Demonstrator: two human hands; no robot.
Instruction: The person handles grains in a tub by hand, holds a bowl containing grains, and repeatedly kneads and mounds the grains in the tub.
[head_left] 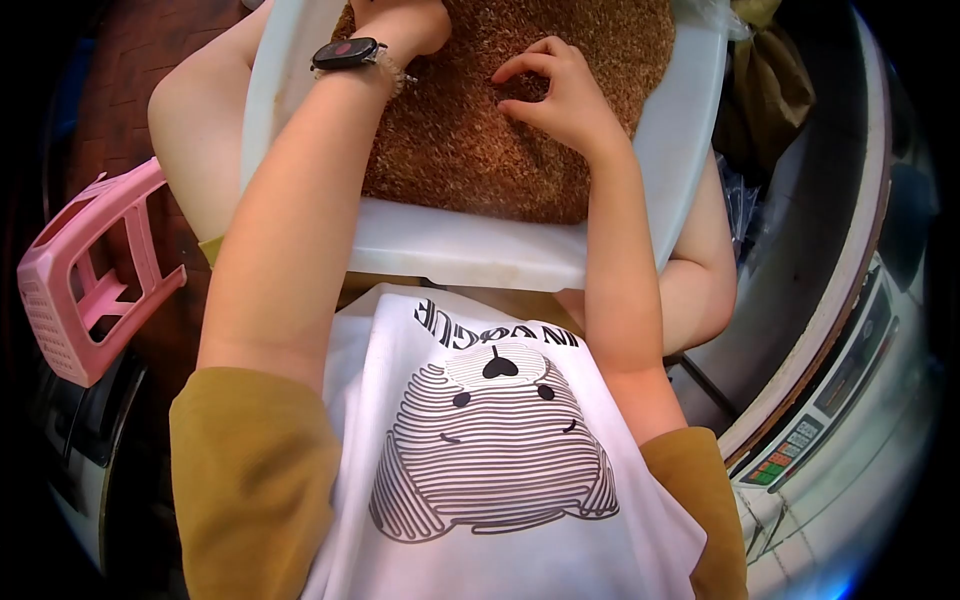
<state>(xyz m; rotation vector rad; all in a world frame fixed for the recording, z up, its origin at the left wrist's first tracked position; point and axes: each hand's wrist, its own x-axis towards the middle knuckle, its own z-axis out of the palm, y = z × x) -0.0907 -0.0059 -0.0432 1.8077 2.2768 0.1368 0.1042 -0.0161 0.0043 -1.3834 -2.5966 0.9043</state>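
Pink openwork plastic stool, left. White plastic tub, upper centre: left hand cropped, grip untellable; loose brown grainy heap, done versus remaining unclear; right hand above, fingers parted, seemingly empty.

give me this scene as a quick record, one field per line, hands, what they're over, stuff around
left hand: left hand, cut off by the top edge; grip unclear
right hand: right hand, thumb and index finger curved with a gap between
under both hands: brown grainy mass
container: white tray
worn: black watch, left arm
to the left: pink stool
to the right: keypad device
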